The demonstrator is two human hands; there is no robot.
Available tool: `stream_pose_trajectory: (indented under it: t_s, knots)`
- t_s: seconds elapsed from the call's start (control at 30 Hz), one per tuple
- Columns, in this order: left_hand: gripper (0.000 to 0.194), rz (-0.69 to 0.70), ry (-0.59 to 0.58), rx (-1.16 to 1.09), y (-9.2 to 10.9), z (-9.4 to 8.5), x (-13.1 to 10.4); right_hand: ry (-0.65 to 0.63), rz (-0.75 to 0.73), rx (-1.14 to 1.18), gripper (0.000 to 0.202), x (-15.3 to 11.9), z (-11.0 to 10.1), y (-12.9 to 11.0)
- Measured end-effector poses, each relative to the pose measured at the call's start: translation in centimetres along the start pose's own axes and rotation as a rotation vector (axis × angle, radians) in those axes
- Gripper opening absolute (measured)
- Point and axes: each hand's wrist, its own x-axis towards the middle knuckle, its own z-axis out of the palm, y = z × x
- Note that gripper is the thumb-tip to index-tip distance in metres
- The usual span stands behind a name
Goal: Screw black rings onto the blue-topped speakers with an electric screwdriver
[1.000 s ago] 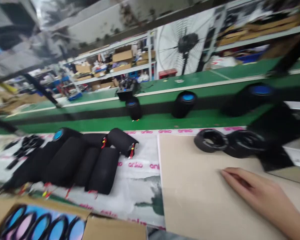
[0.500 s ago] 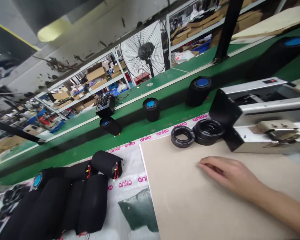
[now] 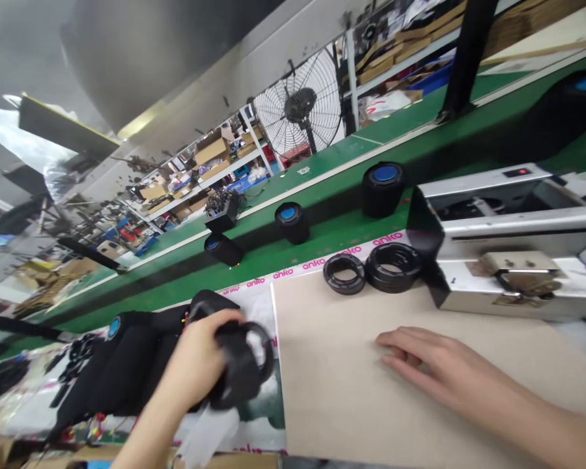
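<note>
My left hand [image 3: 200,358] is closed round a blurred black part [image 3: 241,365] with a ring-shaped end, beside the pile of black fabric-covered cylinders [image 3: 122,371]. Over the beige board [image 3: 332,391], my right hand [image 3: 420,361] has its fingers bent and close together, the thumb slightly apart, with nothing visible in them. Beyond it, two groups of black rings lie at the board's far edge, a single ring [image 3: 344,273] and a thicker one [image 3: 393,267] that looks stacked.
A metal machine [image 3: 508,286] with a black guard stands at the right. Black cylinders with blue tops, one of them [image 3: 292,223] in the middle, stand on the green conveyor [image 3: 332,234]. A fan [image 3: 300,104] and shelves are behind.
My left hand has come into view at the lower left with the black part in it. My right hand's fingers have spread a little. The camera view has shifted.
</note>
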Motion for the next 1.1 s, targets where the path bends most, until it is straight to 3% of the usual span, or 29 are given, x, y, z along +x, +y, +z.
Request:
stream_pose_trajectory:
  t_s: [0.03,0.13,0.2,0.3,0.4,0.53,0.7,0.93,1.1]
  knots:
    - [0.055,0.084,-0.055,-0.005,2.2,1.4,1.7,-0.026,-0.003,0.002,0.033,-0.2,-0.5,-0.4]
    - [0.032,0.21,-0.158,0.057,7.4,6.0,6.5,-0.173,-0.044,-0.032,0.026,0.0,-2.3,-2.5]
    - [0.027,0.214,-0.199,0.121,9.1,8.3,8.3,-0.292,-0.091,-0.096,0.025,1.2,-3.5,-4.3]
    - [0.041,0.2,-0.229,0.188,9.7,9.7,8.6,-0.376,-0.148,-0.175,0.023,4.2,-4.3,-6.7]
    - [0.054,0.191,-0.245,0.21,9.7,9.7,8.0,-0.426,-0.166,-0.248,0.036,7.4,-3.3,-7.8]
    - [0.054,0.179,-0.274,0.195,9.9,9.5,7.9,-0.525,-0.095,-0.394,0.056,10.2,-0.6,-7.9]
    - [0.059,0.193,-0.37,0.099,9.7,8.9,8.8,-0.575,0.042,-0.498,0.056,11.1,1.0,-8.5]
    - [0.067,0.275,-0.556,-0.13,8.0,6.0,10.0,-0.643,0.031,-0.519,0.036,12.2,0.8,-8.8]
    - [0.071,0.26,-0.587,-0.283,6.7,5.0,10.0,-0.669,0.013,-0.528,0.029,12.7,0.4,-9.2]
